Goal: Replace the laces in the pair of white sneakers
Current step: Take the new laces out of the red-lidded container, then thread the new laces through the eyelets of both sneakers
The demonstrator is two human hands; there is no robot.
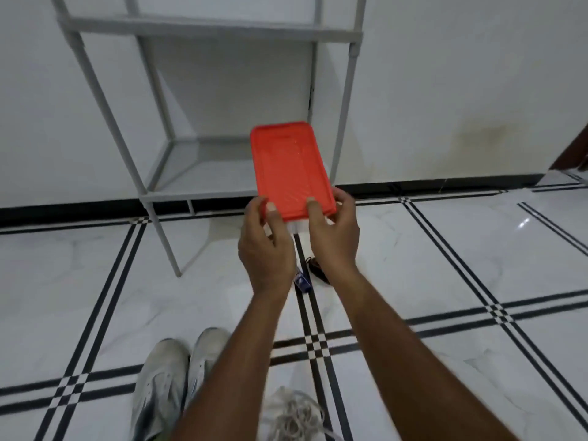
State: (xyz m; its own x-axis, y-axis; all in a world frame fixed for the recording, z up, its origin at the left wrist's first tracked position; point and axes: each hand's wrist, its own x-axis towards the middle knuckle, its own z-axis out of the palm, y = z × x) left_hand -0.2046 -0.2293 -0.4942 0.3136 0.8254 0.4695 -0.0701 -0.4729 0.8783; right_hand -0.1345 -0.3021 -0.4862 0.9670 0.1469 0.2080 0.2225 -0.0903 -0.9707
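Both hands, left hand (pixel 265 246) and right hand (pixel 331 233), grip a red-lidded box (pixel 291 170) before the shelf rack (pixel 203 30), sneakers (pixel 178 377) below.

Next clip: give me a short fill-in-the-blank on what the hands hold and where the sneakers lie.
1. Both the left hand and the right hand grip a container with a lid coloured ____.
2. The pair of sneakers lies on the tiled ____, beside the left forearm.
3. Behind the container stands a grey shelf rack against the ____.
4. The pale bag at the bottom edge lies to the ____ of the sneakers.

Missing words: red; floor; wall; right
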